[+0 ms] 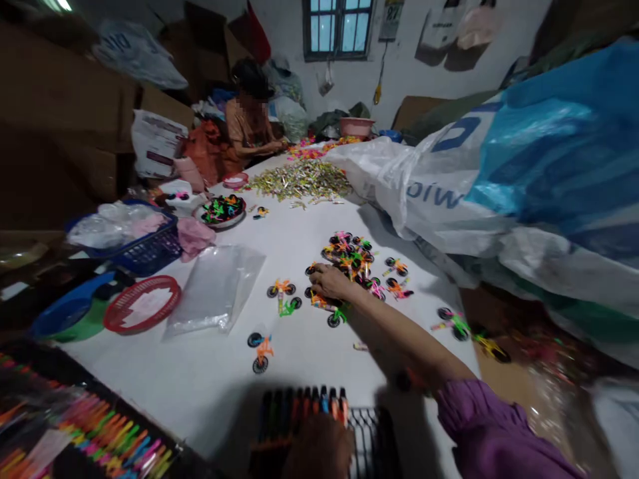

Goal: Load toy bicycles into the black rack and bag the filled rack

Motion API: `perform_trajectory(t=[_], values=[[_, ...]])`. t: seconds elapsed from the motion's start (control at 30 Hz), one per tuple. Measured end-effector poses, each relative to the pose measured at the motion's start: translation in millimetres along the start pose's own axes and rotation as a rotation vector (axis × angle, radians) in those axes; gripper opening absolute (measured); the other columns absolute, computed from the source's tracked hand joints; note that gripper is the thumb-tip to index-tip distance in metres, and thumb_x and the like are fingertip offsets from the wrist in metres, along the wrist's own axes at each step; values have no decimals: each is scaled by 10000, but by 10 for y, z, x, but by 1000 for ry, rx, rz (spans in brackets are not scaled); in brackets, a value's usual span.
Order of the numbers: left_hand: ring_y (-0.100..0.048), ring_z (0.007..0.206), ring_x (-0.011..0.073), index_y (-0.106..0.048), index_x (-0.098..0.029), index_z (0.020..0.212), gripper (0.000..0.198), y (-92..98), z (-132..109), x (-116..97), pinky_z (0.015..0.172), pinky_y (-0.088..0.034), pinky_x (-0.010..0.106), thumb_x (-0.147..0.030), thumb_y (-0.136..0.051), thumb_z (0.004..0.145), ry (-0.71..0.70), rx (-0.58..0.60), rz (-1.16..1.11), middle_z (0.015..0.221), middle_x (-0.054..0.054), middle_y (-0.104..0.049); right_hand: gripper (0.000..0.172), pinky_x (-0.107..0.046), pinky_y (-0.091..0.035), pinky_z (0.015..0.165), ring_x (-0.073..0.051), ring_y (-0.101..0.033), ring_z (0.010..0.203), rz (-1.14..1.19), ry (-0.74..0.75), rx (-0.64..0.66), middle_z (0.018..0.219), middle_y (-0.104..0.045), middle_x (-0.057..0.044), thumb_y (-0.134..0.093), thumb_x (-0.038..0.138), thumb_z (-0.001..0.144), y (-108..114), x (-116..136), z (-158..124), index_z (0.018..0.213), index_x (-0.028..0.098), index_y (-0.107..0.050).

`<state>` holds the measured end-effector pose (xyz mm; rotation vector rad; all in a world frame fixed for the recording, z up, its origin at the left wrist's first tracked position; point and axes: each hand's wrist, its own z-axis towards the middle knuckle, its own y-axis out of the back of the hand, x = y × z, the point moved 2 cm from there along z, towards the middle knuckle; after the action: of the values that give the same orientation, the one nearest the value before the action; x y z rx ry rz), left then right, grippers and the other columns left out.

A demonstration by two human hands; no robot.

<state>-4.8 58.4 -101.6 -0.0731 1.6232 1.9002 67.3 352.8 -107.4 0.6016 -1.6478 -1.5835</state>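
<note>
My right hand [332, 282], reaching out from a purple sleeve, has its bent fingers closed at a small toy bicycle [319, 301] on the near left side of a heap of toy bicycles [352, 253]. They are orange, green and pink with black wheels, and printed tubes lie among them. Low in the view, my left hand [322, 444] rests against a black slotted rack [372, 439], beside a row of upright black-tipped pieces [304, 402]. Its fingers are hidden. Loose toy bicycles [260, 351] lie left of the heap.
On the white table [210, 372] are a plastic bag stack [214, 286], a red basket [142, 305], a blue basket [150, 249] and a bowl of coloured parts [222, 209]. Large sacks [449, 179] line the right edge. Another person [249, 120] sits beyond a tube pile [302, 178].
</note>
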Motion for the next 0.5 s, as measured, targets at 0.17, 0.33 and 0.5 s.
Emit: perform_trajectory(t=[0.17,0.33,0.5], values=[[-571,790,180,-620,-196,837,274,221,55,-78,771,-461,340,-101,-363,851,-120,-51,1,758,43,-623,276,-279,-397,865,-171,-487,966,236,61,-22,1111,-472,-86,-540,100,762,181,279,-1118,1032,151,-549],[-571,787,155,-596,-183,852,220,417,-3,-147,774,-451,307,-168,-381,895,-201,-119,-11,818,23,-632,168,-221,-410,757,-135,-514,845,285,-126,-101,1015,-518,-57,-480,100,814,271,532,-1830,966,160,-521],[-572,797,160,-603,-178,871,194,479,-58,-215,738,-450,294,-259,-430,902,-95,-96,-23,835,30,-634,214,-245,-408,740,-175,-536,868,66,-388,-85,973,-572,-86,-508,265,865,240,679,-2026,1035,138,-535]])
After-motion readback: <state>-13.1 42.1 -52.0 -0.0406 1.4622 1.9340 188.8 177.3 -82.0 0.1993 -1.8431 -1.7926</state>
